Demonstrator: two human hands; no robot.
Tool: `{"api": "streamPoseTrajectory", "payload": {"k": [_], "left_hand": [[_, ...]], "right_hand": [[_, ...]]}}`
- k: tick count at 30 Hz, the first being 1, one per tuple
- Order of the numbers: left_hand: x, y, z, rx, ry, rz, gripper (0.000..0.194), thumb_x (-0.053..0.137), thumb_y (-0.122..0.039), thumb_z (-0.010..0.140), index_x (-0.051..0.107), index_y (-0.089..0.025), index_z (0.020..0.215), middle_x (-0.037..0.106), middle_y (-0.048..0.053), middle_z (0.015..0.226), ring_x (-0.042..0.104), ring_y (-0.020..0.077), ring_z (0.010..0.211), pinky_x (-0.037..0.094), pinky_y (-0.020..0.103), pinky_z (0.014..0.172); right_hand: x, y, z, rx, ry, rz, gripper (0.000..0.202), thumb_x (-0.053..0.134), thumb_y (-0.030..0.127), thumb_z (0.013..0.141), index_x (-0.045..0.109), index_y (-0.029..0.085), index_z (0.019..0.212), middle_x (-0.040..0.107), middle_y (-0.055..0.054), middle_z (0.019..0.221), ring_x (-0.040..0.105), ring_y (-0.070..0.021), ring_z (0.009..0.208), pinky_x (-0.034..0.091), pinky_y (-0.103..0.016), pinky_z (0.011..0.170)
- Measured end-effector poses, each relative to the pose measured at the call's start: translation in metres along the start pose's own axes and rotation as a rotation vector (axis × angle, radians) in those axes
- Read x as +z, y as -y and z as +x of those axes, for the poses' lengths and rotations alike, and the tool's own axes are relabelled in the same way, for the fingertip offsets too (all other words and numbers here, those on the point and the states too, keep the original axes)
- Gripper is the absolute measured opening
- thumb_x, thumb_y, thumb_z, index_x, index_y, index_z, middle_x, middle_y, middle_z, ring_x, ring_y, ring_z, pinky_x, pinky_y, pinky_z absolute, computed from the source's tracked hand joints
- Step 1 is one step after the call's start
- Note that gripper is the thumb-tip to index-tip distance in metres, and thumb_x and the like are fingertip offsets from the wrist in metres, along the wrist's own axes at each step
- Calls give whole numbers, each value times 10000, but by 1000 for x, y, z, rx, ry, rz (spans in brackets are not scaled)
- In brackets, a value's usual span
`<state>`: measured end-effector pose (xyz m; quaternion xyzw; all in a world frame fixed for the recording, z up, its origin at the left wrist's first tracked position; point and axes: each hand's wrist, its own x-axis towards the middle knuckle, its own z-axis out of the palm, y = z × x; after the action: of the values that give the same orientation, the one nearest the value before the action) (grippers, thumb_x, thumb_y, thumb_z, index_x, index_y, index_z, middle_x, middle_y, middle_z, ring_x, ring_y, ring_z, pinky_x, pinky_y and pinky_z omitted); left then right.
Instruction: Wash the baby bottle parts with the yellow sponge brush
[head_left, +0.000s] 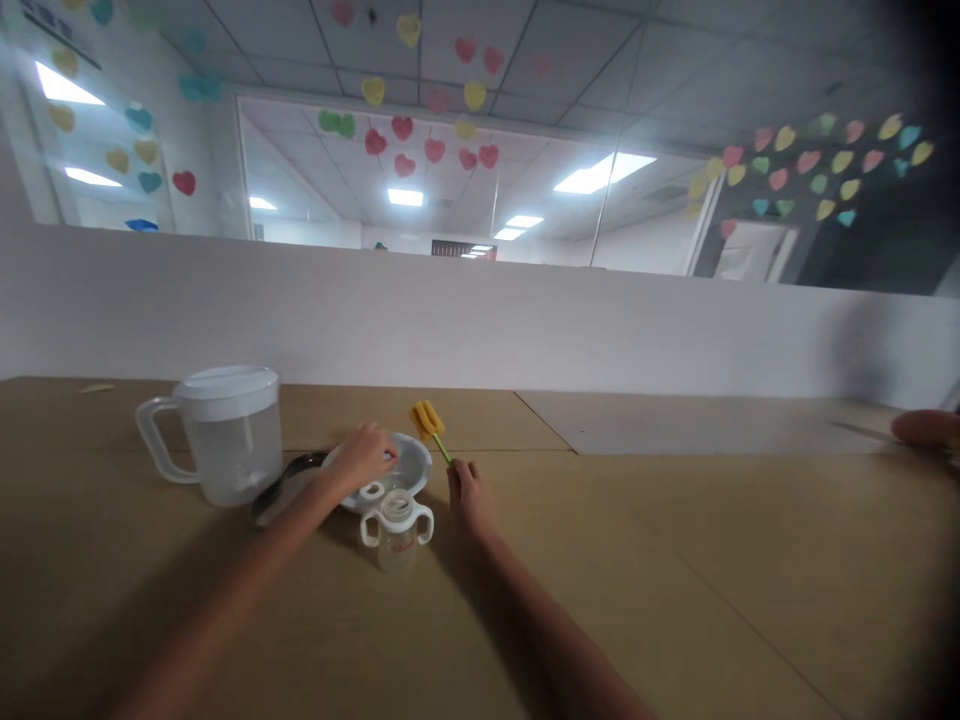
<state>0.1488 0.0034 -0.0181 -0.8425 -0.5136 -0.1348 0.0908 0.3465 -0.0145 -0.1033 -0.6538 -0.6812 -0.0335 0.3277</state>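
Observation:
My right hand point(471, 496) is closed around the green handle of a bottle brush point(427, 420), whose yellow sponge head points up and away. Over a white bowl point(424, 470), my left hand point(364, 460) has its fingers curled together; whatever they may pinch is too small to make out. In front of the bowl stands an uncapped clear baby bottle point(397, 548) with two white side handles. A white ring-shaped cap point(371, 491) shows just behind it, at the bowl's near edge. The left forearm partly covers a dark-rimmed dish point(268, 508).
A large translucent pitcher point(236, 445) with a white lid and side handle stands left of the bowl. Behind the wooden table point(675, 540) runs a white wall point(450, 330) below glass with heart stickers. A blurred brownish shape point(924, 428) is at the right edge.

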Motion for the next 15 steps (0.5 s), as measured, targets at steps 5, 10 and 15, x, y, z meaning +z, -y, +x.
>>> {"api": "streamPoseTrajectory", "payload": {"k": [5, 10, 15], "left_hand": [[26, -6, 18, -35, 37, 18, 146, 649, -320, 715, 736, -212, 759, 677, 119, 921, 551, 274, 999, 366, 378, 866], [40, 1, 22, -90, 66, 0, 167, 615, -354, 741, 732, -245, 788, 680, 96, 974, 542, 293, 1037, 357, 422, 874], [53, 2, 23, -118, 88, 4, 288, 529, -431, 793, 740, -238, 827, 666, 131, 1021, 527, 325, 1074, 346, 461, 890]], "right_hand": [[4, -2, 2, 2, -20, -5, 260, 373, 237, 949, 592, 192, 1080, 605, -82, 1017, 586, -161, 785, 341, -229, 579], [5, 0, 0, -17, -28, 46, 258, 364, 241, 951, 598, 186, 1047, 633, -81, 985, 590, -166, 769, 343, -232, 576], [4, 3, -3, -16, -25, 93, 259, 371, 234, 940, 603, 180, 1045, 656, -86, 972, 599, -177, 778, 364, -234, 609]]}}
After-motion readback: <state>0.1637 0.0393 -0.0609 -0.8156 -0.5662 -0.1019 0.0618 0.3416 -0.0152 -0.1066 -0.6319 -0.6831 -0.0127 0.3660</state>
